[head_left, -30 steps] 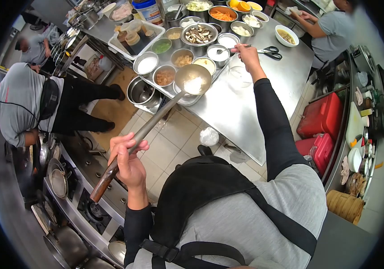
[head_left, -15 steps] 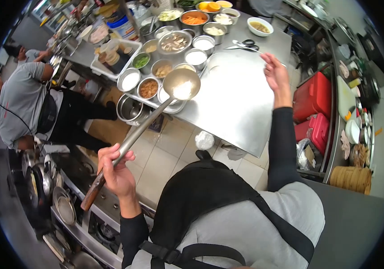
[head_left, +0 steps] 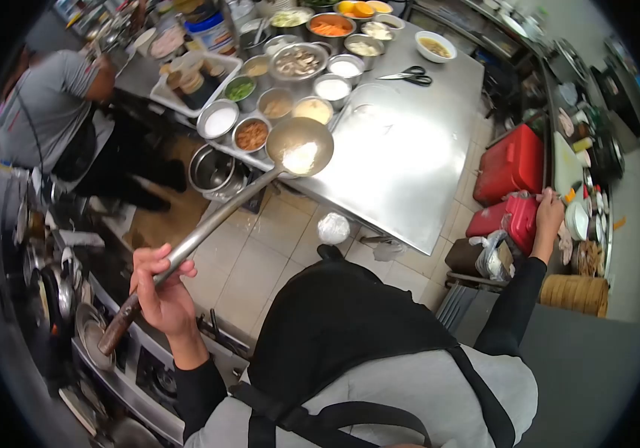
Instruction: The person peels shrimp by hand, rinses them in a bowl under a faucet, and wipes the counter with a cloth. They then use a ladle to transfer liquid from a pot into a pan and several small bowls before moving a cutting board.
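My left hand is wrapped around the handle of a long metal ladle with a wooden end. The ladle's round bowl hangs beside the near corner of the steel table; a bright white patch in it could be contents or glare. At the far right, my right hand is closed, fingertips together, beside the red cooler boxes and a shelf edge. What it pinches, if anything, cannot be made out. Close to the ladle bowl stand metal tubs of brown pieces and pale yellow food.
Black-handled scissors and a white soup bowl lie on the table. A co-worker stands at left. Gas burners are at lower left; a bamboo steamer and white dishes line the right shelf.
My right hand has swung from above the table, where it pinched a thin metal utensil, out to the right-hand shelf. My left hand still holds the ladle, slightly lower and further left.
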Available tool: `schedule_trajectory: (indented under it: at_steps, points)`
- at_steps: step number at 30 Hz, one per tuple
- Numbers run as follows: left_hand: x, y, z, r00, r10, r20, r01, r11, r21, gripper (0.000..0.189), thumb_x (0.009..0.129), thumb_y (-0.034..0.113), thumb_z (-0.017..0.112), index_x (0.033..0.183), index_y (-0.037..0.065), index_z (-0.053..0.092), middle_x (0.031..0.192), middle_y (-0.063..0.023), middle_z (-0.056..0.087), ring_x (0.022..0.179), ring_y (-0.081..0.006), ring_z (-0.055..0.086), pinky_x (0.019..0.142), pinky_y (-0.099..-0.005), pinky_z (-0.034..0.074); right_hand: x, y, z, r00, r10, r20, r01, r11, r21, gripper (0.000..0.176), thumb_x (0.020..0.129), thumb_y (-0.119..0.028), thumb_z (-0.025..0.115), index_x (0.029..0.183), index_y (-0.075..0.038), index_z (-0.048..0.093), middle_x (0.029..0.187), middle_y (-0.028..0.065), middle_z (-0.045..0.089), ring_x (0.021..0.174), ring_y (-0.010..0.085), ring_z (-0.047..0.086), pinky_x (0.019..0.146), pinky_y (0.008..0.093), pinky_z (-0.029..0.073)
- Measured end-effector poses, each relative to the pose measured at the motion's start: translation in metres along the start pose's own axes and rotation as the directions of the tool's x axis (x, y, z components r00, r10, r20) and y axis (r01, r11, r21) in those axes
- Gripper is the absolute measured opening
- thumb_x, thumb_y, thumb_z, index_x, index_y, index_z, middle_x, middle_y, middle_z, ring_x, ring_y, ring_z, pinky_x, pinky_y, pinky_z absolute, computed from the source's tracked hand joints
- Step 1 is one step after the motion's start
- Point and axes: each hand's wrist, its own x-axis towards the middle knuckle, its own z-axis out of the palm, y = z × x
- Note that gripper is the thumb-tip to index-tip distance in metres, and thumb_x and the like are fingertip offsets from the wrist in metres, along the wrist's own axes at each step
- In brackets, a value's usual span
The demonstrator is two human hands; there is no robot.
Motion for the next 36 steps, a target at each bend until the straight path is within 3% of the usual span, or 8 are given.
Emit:
schedule_trajectory:
  at_steps: [5, 14, 16, 21, 25, 29, 31, 36]
  points:
    - [-0.009, 0.012, -0.010, 0.999, 0.021, -0.031, -0.020, 0.999, 0.029, 0.038, 0.101, 0.027, 0.043, 0.087, -0.004, 0.060, 0.104, -0.0169, 0.054, 0.071, -0.0275, 0.067, 0.060, -0.0358, 0.056, 0.000, -0.200, 0.031, 0.950, -0.292, 0.113, 0.108, 0.643, 0.758, 0.048, 0.103, -0.040, 0.044, 0.097, 0.001, 0.069, 0.092, 0.0099, 0.070, 0.080, 0.0159, 0.065, 0.073, 0.0296, 0.049]
    - [-0.065, 0.029, -0.014, 0.950, 0.084, -0.299, -0.035, 0.985, 0.167, 0.037, 0.102, 0.027, 0.040, 0.089, 0.000, 0.061, 0.108, -0.0153, 0.057, 0.076, -0.0260, 0.065, 0.064, -0.0327, 0.056, -0.014, -0.453, 0.200, 0.493, -0.841, -0.222, 0.787, 0.322, 0.527, 0.021, 0.096, -0.022, 0.051, 0.089, -0.004, 0.061, 0.079, 0.0150, 0.065, 0.075, 0.0370, 0.063, 0.064, 0.0483, 0.048]
    - [-0.075, 0.026, -0.009, 0.924, 0.103, -0.367, -0.043, 0.985, 0.166, 0.036, 0.101, 0.026, 0.041, 0.089, -0.002, 0.061, 0.108, -0.0163, 0.057, 0.075, -0.0278, 0.065, 0.064, -0.0342, 0.057, 0.003, -0.445, 0.312, 0.165, -0.982, -0.091, 0.974, 0.148, 0.170, 0.022, 0.099, -0.020, 0.049, 0.098, -0.003, 0.063, 0.086, 0.0158, 0.067, 0.079, 0.0325, 0.064, 0.067, 0.0429, 0.050]
    - [-0.109, 0.030, 0.000, 0.811, 0.167, -0.560, -0.012, 0.963, 0.271, 0.036, 0.101, 0.025, 0.041, 0.091, -0.003, 0.062, 0.107, -0.0179, 0.057, 0.073, -0.0297, 0.067, 0.066, -0.0383, 0.057, 0.055, -0.445, 0.390, 0.301, -0.949, 0.094, 0.835, 0.310, 0.454, 0.055, 0.089, -0.037, 0.064, 0.128, 0.002, 0.056, 0.117, 0.0239, 0.063, 0.109, 0.0394, 0.060, 0.092, 0.0433, 0.047]
    - [-0.142, 0.025, 0.000, 0.721, 0.287, -0.630, -0.043, 0.927, 0.372, 0.033, 0.100, 0.021, 0.045, 0.091, -0.006, 0.062, 0.114, -0.0156, 0.053, 0.082, -0.0275, 0.067, 0.077, -0.0421, 0.060, -0.033, -0.473, 0.202, 0.564, -0.824, 0.050, 0.492, 0.384, 0.782, 0.052, 0.093, -0.041, 0.062, 0.119, 0.005, 0.061, 0.098, 0.0163, 0.068, 0.087, 0.0217, 0.063, 0.081, 0.0341, 0.049]
    - [-0.163, 0.032, 0.010, 0.621, 0.485, -0.615, -0.097, 0.827, 0.554, 0.017, 0.093, 0.014, 0.062, 0.088, 0.001, 0.071, 0.111, -0.0099, 0.050, 0.077, -0.0154, 0.062, 0.074, -0.0292, 0.053, -0.227, -0.493, 0.159, -0.163, -0.986, 0.024, -0.134, 0.046, 0.990, 0.036, 0.102, -0.030, 0.047, 0.103, -0.001, 0.067, 0.071, -0.0019, 0.058, 0.059, 0.0060, 0.047, 0.055, 0.0222, 0.037]
    - [-0.189, 0.032, 0.007, 0.620, 0.570, -0.539, 0.129, 0.604, 0.786, 0.014, 0.090, 0.013, 0.064, 0.088, 0.001, 0.071, 0.115, -0.0146, 0.048, 0.098, -0.0205, 0.056, 0.083, -0.0357, 0.051, -0.366, -0.478, 0.046, -0.697, -0.703, 0.143, -0.313, 0.477, 0.821, 0.049, 0.105, -0.038, 0.039, 0.121, 0.002, 0.062, 0.105, 0.0091, 0.068, 0.089, 0.0122, 0.062, 0.075, 0.0234, 0.046]
    - [-0.259, 0.038, -0.001, 0.420, 0.848, -0.324, 0.135, 0.295, 0.946, 0.019, 0.085, 0.018, 0.074, 0.098, 0.007, 0.066, 0.102, -0.0099, 0.045, 0.106, -0.0261, 0.050, 0.091, -0.0373, 0.042, -0.528, -0.429, -0.072, -0.932, -0.348, -0.099, -0.362, 0.881, 0.306, 0.046, 0.105, -0.037, 0.039, 0.126, 0.003, 0.047, 0.122, 0.0155, 0.058, 0.114, 0.0208, 0.055, 0.100, 0.0351, 0.043]
